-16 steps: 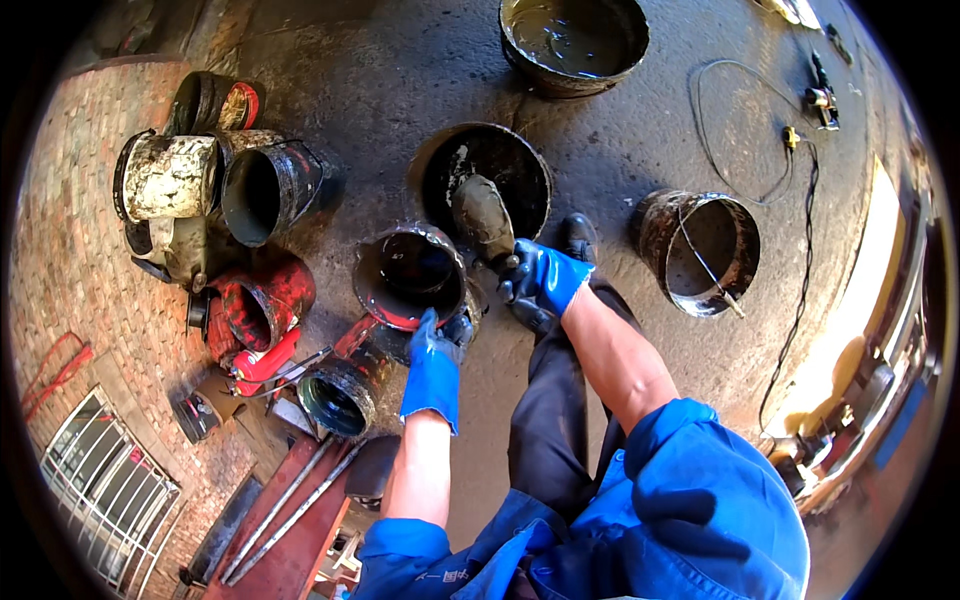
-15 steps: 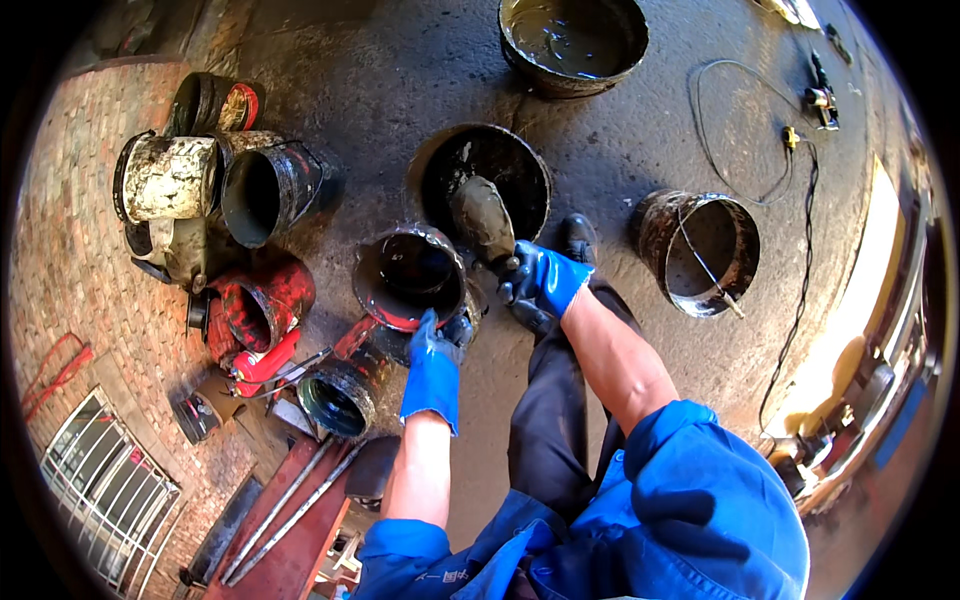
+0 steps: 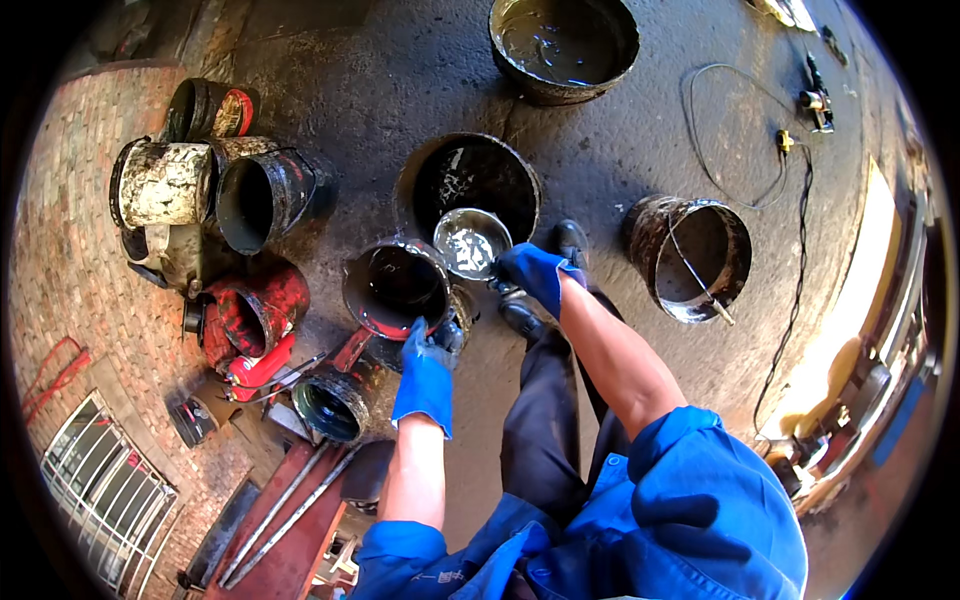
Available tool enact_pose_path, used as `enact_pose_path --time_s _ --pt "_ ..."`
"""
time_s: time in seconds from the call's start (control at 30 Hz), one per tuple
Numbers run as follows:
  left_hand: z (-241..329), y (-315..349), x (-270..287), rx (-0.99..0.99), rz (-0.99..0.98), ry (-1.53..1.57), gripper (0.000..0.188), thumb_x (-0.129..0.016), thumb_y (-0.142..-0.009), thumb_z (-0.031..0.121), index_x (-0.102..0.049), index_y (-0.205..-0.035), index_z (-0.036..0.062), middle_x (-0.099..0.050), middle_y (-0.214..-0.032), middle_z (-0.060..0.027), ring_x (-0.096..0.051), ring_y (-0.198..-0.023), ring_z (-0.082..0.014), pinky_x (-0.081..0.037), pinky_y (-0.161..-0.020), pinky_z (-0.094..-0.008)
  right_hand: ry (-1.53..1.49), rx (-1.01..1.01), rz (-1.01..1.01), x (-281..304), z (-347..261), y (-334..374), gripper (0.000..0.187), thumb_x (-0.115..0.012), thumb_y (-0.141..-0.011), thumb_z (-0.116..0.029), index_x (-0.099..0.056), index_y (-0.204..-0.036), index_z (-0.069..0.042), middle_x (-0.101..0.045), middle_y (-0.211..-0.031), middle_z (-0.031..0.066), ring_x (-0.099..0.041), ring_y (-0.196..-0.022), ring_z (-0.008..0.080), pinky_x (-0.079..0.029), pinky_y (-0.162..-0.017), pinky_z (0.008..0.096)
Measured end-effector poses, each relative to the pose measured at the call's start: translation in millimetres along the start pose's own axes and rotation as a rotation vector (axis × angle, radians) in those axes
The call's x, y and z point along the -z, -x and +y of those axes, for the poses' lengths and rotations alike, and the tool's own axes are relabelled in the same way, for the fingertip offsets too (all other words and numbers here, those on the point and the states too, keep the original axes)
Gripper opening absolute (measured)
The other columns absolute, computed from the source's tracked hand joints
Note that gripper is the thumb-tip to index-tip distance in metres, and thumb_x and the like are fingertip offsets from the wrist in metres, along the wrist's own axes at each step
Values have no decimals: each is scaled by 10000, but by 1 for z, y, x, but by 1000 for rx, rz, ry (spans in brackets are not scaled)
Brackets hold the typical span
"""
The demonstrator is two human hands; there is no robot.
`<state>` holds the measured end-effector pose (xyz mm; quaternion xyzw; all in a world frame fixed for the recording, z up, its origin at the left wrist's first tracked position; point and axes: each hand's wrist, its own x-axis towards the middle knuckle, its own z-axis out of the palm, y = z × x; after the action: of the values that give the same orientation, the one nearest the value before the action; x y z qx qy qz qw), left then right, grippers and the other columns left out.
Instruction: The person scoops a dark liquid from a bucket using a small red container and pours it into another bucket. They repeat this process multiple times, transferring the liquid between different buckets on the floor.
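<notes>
My right hand (image 3: pixel 537 275), in a blue glove, grips the handle end of a round dipper (image 3: pixel 472 245). A shiny, whitish reflecting surface shows inside it; whether that is liquid or wet metal I cannot tell. The dipper is over the near edge of a large dark bucket (image 3: pixel 515 165) with wet-looking insides. My left hand (image 3: pixel 428 360), also blue-gloved, is closed on the near rim of a dark, wide-mouthed pan (image 3: pixel 405 287) with a red edge and a red handle. This pan sits on top of another container, mostly hidden beneath it.
At the far side stands a tub of murky liquid (image 3: pixel 565 45). A bucket with a wire handle (image 3: pixel 655 240) is to the right, near a cable (image 3: pixel 806 250). Stained buckets (image 3: pixel 165 185) cluster at the left, with a red can (image 3: pixel 262 365) and metal rods (image 3: pixel 290 515) nearer me.
The dipper has turned from tipped over, its grey outside showing, to mouth up, and has come nearer me. My right wrist has rolled with it. My left hand keeps its hold on the rim.
</notes>
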<state>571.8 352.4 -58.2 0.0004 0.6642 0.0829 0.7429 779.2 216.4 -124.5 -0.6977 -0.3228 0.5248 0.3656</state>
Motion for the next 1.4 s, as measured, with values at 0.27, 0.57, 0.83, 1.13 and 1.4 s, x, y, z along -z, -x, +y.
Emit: enact_pose_path --time_s 0.27,0.57,0.83,1.13,1.4 --pt "-12 0 -10 -57 27 -22 294 -533 -823 343 -605 -994 115 -662 -878 -51 -596 -683 -176 -465 -708 -356 -59 -382 326 14 22 -20 325 -504 -799 -296 -641 -791 -1 -606 -774 232 -597 -758 371 -478 -673 399" --pt "-18 -10 -28 -23 96 94 236 -550 -816 300 -599 -944 109 -654 -821 -72 -587 -659 -212 -462 -672 -394 -331 -342 376 147 15 -23 304 -539 -862 -281 -638 -818 3 -619 -683 62 -539 -572 144 -430 -559 301" --pt "-25 -33 -21 24 77 171 233 -562 -834 254 -587 -982 76 -642 -896 -125 -599 -663 -267 -500 -630 -419 -34 -439 364 341 11 -67 237 -520 -810 -179 -662 -727 -8 -610 -589 90 -555 -474 160 -461 -464 315" --pt "-38 -44 -39 76 206 181 217 -570 -820 275 -594 -946 100 -642 -845 -114 -588 -656 -256 -474 -620 -424 60 -608 421 410 37 -126 256 -514 -808 -255 -632 -937 -68 -626 -873 109 -578 -759 217 -476 -624 401" --pt "-42 -37 -59 -64 155 93 192 -591 -816 184 -579 -983 91 -619 -870 -113 -582 -673 -270 -492 -581 -427 222 -673 530 430 71 -179 248 -542 -775 -263 -650 -841 -50 -630 -809 109 -574 -705 245 -461 -604 419"
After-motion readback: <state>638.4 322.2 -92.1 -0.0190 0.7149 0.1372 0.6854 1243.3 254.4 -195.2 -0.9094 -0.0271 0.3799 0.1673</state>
